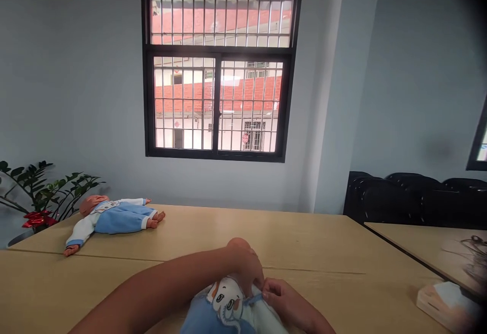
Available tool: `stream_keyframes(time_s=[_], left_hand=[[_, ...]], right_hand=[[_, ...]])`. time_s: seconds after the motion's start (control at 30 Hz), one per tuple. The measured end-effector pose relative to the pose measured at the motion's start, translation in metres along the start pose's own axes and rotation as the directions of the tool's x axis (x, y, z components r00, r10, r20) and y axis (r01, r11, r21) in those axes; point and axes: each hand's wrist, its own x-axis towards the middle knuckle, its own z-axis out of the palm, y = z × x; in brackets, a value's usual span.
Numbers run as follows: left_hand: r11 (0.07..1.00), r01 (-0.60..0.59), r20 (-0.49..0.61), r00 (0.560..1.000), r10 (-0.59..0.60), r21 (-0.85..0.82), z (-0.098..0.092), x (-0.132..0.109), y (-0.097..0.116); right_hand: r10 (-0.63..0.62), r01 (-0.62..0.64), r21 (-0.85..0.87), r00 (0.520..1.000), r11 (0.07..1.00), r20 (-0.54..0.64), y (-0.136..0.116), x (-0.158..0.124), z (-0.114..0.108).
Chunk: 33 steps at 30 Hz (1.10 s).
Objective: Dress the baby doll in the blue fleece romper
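Observation:
Right in front of me lies a baby doll point(238, 242), its bald head partly hidden behind my left hand. It wears a blue and white doll outfit point(203, 316) with a cartoon elephant face on the chest. My left hand point(247, 265) reaches across the doll, its fingers bent down and closed on the outfit near the shoulder. Close beside it, my right hand point(283, 298) pinches the pale cloth by a blue trim strip. The fingertips of both hands nearly meet. The doll's lower part falls below the picture.
A second doll point(122, 217) in a similar outfit lies on its back at the table's far left. Behind it stands a potted plant point(41, 187) with a red ribbon. A tissue-like box point(447, 301) and thin dark cords point(475, 255) lie at right. Black chairs point(403, 199) stand beyond.

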Motion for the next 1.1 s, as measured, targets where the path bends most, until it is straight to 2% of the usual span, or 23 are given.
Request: stream_keyframes(time_s=[0.13,0.33,0.5,0.7,0.87,0.97,1.1], left_hand=[[1.0,-0.017,-0.018,1.0,0.017,-0.008,0.001,-0.006,-0.011],[0.989,0.148,-0.129,0.981,-0.144,0.021,0.0,-0.026,-0.035],[0.939,0.337,-0.245,0.907,-0.342,-0.065,0.002,-0.042,-0.052],[0.921,0.383,-0.255,0.886,-0.387,-0.066,-0.001,-0.043,-0.063],[0.945,0.326,-0.238,0.918,-0.317,-0.002,-0.004,-0.03,-0.058],[0.98,0.187,-0.233,0.958,-0.168,0.061,-0.005,-0.012,-0.04],[0.997,-0.003,-0.178,0.984,0.017,0.082,-0.006,0.01,-0.021]], right_hand=[[0.086,-0.087,0.069,0.996,0.994,0.016,0.001,0.0,0.006],[0.086,-0.085,-0.024,0.996,0.996,0.028,-0.016,-0.005,0.006],[0.024,-0.027,-0.051,0.998,0.998,-0.062,-0.025,-0.003,0.015],[-0.019,0.035,0.104,0.987,0.994,-0.158,-0.011,0.005,0.024],[-0.016,0.039,0.101,0.978,0.994,-0.21,-0.002,0.008,0.022],[0.017,0.006,0.08,0.96,0.997,-0.28,0.005,0.011,0.019],[-0.105,0.068,-0.101,0.899,0.993,-0.426,0.008,0.012,0.012]])
